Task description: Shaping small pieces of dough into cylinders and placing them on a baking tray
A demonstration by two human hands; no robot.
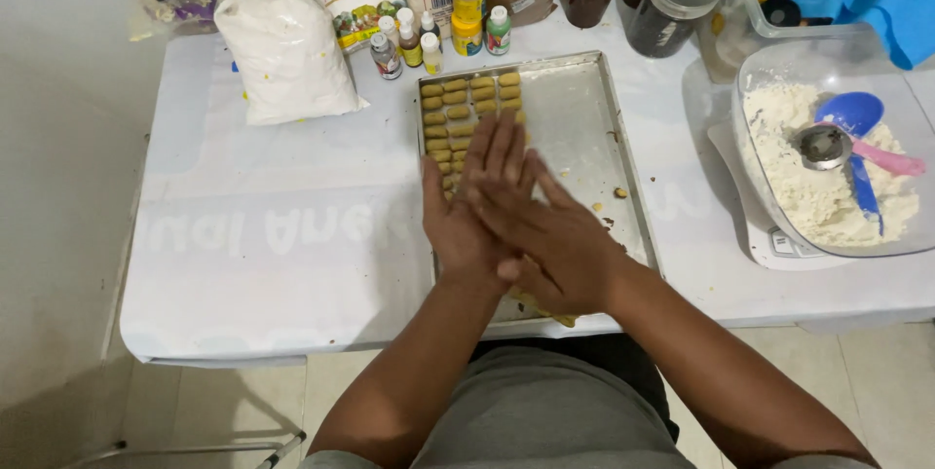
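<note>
My left hand (467,201) and my right hand (550,235) are pressed palm to palm above the near part of a metal baking tray (584,118). My right hand lies across the left, fingers stretched out. Whatever is between the palms is hidden. Rows of small yellow dough pieces (458,109) fill the tray's far left part. A bit of yellow dough (560,318) shows under my right wrist at the tray's near edge. The tray's right half is bare apart from a few crumbs (620,193).
A clear bowl of flour (808,177) with a blue spoon, a pink spoon and a metal cup sits on a scale at right. A white flour bag (287,50), small bottles (419,40), jars and packets line the back. The table's left edge meets a wall.
</note>
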